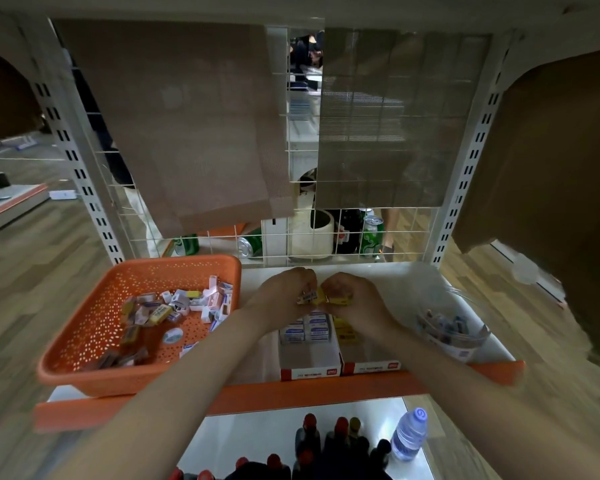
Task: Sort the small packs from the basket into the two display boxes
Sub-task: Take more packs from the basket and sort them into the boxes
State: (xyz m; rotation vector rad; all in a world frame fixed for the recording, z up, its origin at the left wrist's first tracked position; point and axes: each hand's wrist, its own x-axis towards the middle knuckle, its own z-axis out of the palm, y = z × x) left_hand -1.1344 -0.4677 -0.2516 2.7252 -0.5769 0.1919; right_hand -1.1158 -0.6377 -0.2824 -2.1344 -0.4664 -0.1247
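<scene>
Shelf [413, 282]: white deck with an orange front lip; it carries all the items below.

Orange basket [90, 317]: perforated, at the shelf's left end. A loose heap of small packs [174, 306], white, pink and yellow, lies inside it.

Left display box [309, 372]: just right of the basket, front edge at the shelf lip. White-and-blue packs [309, 329] sit in rows at its rear.

Right display box [371, 367]: touching the left box on the side away from the basket. Yellow stock [345, 332] lies in it.

Clear tub [454, 332]: far right of the basket, holding dark small items, too blurred to identify.

Left hand [288, 289] and right hand [350, 292]: right of the basket, raised over the rear of the two boxes. Both have their fingers curled and meet on the yellow packs [323, 298]. The left hand pinches one end and the right hand cups the rest.

Water bottle [409, 434]: on the lower shelf, below and right of the basket.
</scene>
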